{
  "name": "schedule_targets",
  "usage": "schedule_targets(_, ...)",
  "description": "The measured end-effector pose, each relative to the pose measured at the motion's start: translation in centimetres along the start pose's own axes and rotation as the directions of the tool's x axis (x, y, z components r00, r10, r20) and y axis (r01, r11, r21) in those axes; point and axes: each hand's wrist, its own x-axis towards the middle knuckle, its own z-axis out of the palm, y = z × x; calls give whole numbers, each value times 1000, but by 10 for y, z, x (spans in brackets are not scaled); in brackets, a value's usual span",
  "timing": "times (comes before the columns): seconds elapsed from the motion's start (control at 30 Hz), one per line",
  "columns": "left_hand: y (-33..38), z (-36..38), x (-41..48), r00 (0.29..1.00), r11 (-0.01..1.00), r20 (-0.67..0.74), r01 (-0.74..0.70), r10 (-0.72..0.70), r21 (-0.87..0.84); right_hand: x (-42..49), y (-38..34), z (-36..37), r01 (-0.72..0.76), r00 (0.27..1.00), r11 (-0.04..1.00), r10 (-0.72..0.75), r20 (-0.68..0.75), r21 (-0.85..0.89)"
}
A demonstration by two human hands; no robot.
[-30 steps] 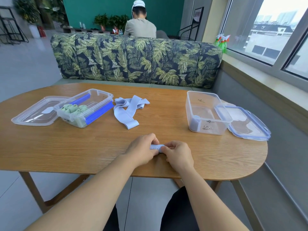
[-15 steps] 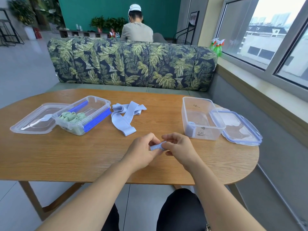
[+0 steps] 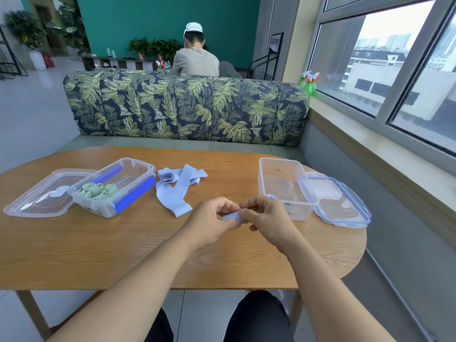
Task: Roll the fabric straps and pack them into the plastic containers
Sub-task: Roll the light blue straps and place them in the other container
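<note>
We take the clear container (image 3: 283,183) near the right end of the desk (image 3: 98,248) as our landmark. Just in front of it and a little to its left, our left hand (image 3: 209,222) and right hand (image 3: 269,218) meet around a pale blue strap roll (image 3: 230,215). The fingers (image 3: 223,206) of the left hand are curled and pinch one end. The right hand's fingers (image 3: 251,203) are curled over the other end, so both hands grip the roll. We cannot tell whether it touches the desk.

Inside the container, at its near left corner, lies a small roll (image 3: 271,196) of the same pale blue. The container's lid (image 3: 338,203), edged in blue, lies flat against its right side.

To the left of the container, near the middle of the desk, a heap of loose straps (image 3: 177,188) lies flat and tangled. Further left stands a second container (image 3: 138,176) with blue clips, holding green rolls (image 3: 98,192) at its left end. Its own lid (image 3: 42,196) lies beyond that, farthest from our landmark.

Behind the container runs a leaf-patterned sofa (image 3: 187,107).
</note>
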Motion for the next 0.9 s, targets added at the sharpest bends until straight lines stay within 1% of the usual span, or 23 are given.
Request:
schedule_targets(0.17,12,6,8,1000,996,1,0,1,-89,1,-10,-16,11,1000,999,-11,-11,-35)
schedule_targets(0.3,20,6,14,1000,982,27,17,-13,-186,4,-15,-30,-1,1000,1000,1,13,15)
schedule_targets(0.47,26,5,17,998,977,55,33,-22,-210,10,-19,-39,-3,1000,999,1,26,51)
schedule_targets(0.63,28,7,23,998,989,59,23,-14,-145,16,-28,-43,35,997,999,-35,62,-2)
schedule_targets(0.73,28,8,30,999,990,48,13,-6,-144,23,-32,-49,36,997,999,-33,70,-38)
schedule_targets(0.9,31,11,52,995,957,101,45,-17,-286,35,-35,-69,41,996,995,-34,80,-96)
